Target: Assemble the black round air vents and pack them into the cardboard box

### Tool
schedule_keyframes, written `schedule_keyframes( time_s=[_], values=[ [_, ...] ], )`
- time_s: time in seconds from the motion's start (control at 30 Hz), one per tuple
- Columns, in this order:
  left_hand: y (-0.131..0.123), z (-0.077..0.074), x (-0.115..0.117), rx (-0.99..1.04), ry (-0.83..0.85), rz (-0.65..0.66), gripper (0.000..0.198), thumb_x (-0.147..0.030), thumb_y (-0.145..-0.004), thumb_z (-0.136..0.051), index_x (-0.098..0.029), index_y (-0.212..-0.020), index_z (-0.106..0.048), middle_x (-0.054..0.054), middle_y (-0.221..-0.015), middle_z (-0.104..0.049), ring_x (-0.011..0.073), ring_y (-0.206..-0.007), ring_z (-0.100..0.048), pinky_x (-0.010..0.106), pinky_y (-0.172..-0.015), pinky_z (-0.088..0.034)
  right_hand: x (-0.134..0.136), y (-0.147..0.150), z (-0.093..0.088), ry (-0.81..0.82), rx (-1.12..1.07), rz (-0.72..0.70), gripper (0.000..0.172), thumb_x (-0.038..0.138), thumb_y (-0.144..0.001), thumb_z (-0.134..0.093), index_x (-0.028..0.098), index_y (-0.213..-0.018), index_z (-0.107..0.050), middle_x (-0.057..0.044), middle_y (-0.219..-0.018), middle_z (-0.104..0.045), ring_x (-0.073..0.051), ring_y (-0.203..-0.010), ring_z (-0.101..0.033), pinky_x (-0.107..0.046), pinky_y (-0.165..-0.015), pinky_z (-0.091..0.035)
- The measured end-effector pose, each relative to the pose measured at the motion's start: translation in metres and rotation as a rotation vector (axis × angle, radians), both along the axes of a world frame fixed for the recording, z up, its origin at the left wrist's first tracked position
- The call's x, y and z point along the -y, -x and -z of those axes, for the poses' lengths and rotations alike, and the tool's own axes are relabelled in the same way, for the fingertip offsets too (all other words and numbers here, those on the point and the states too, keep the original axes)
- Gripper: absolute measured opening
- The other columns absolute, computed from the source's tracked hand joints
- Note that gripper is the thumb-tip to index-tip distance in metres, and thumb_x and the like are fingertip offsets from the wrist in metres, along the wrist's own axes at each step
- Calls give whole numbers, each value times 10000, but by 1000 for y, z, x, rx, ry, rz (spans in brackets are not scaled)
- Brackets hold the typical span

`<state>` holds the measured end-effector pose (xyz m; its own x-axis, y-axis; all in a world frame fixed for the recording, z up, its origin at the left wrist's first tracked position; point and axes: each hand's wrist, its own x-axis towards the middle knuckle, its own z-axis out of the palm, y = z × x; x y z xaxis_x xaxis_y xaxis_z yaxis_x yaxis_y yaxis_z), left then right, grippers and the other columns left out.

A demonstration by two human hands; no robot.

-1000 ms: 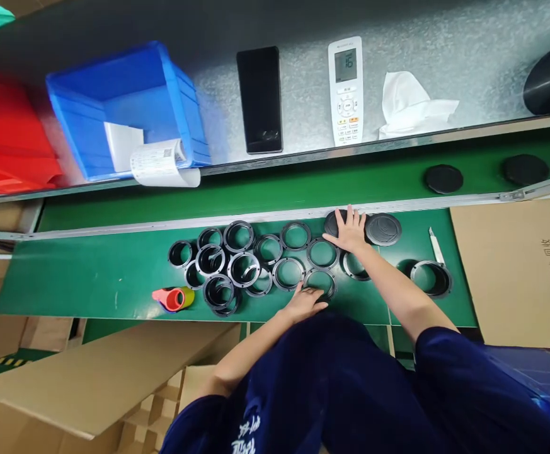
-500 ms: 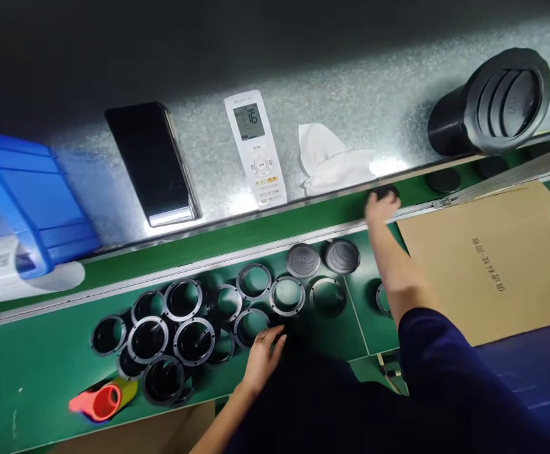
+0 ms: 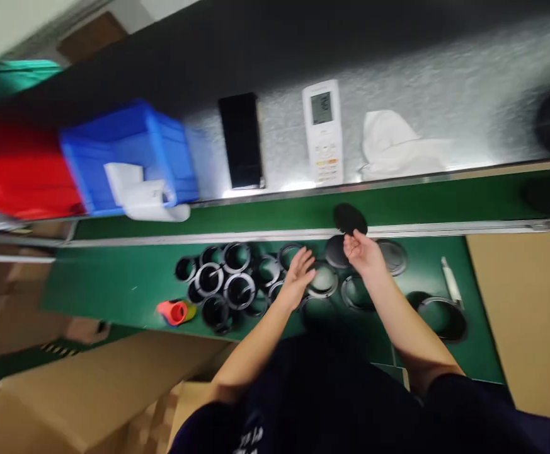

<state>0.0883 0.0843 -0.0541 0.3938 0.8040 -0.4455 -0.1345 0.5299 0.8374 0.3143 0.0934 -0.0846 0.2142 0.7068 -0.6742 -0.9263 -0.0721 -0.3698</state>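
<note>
My right hand (image 3: pixel 363 252) pinches the edge of a black round cap (image 3: pixel 349 217), held tilted above the green work surface. Just beneath it lies another dark round cap (image 3: pixel 335 252), and a greyer louvred cap (image 3: pixel 392 256) rests to the right, partly behind my wrist. My left hand (image 3: pixel 298 277), fingers apart and with nothing in them, hovers over the black ring-topped cylinders (image 3: pixel 239 290). Several of these stand close together to its left. One more ring (image 3: pixel 322 279) is right beside my left fingers.
A metal shelf along the back carries a phone (image 3: pixel 241 142), a white remote control (image 3: pixel 324 132), a white cloth (image 3: pixel 392 145) and a blue bin (image 3: pixel 175 154). On the green surface are an orange-and-yellow tape holder (image 3: pixel 176 311) and a white pen-like tool (image 3: pixel 452 284). Cardboard (image 3: pixel 525 315) lies at right.
My right hand has come left from the far strip with a black cap in it. My left hand has lifted over the rings, fingers spread. The view has swung left.
</note>
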Motion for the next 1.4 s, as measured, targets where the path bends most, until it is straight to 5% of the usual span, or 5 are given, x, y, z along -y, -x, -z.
schedule_keyframes(
  time_s=[0.13, 0.27, 0.5, 1.07, 1.4],
  values=[
    [15, -27, -9, 286, 113, -223, 747, -456, -844, -760, -369, -1525, -467, 62, -1551, -536, 279, -1373, -566, 468, -1119, -484, 65, 131, -36, -144, -113, -514, 235, 358, -845, -811, 150, -863, -702, -62, -789, -759, -124, -672, -713, -192, -580, -589],
    [50, -49, 5, 420, 260, -232, 740, -717, -993, -346, -185, -1451, -579, 144, -1327, -698, 308, -1277, -639, 470, -1095, -504, 105, 151, -76, -424, 362, -1048, 573, 690, -926, -580, 149, -837, -746, -102, -804, -749, -152, -607, -662, -260, -514, -544],
    [80, -62, 48, 557, 477, -100, 818, -740, -999, -241, -144, -1441, -583, 176, -1312, -699, 331, -1283, -626, 528, -1128, -456, 100, 110, -88, -542, 1856, -671, 410, 515, -1026, -459, 327, -1188, -786, -98, -1376, -568, -322, -1340, -445, -596, -1167, -341],
    [99, -62, 68, 596, 538, 45, 863, -794, -958, -266, -108, -1363, -599, 215, -1270, -698, 388, -1264, -630, 629, -1090, -452, 117, 128, -100, -491, 1668, -679, 735, 633, -1059, -125, 271, -1307, -715, -84, -1385, -591, -271, -1343, -503, -526, -1175, -388],
    [90, -19, 79, 423, 635, 99, 774, -731, -987, -340, -125, -1380, -616, 164, -1276, -723, 321, -1247, -653, 497, -1143, -458, 159, 169, -41, -425, 1884, -1251, 1038, 775, -852, -597, 92, -1590, -341, -268, -1707, -47, -434, -1588, -51, -676, -1231, -183]
  ],
)
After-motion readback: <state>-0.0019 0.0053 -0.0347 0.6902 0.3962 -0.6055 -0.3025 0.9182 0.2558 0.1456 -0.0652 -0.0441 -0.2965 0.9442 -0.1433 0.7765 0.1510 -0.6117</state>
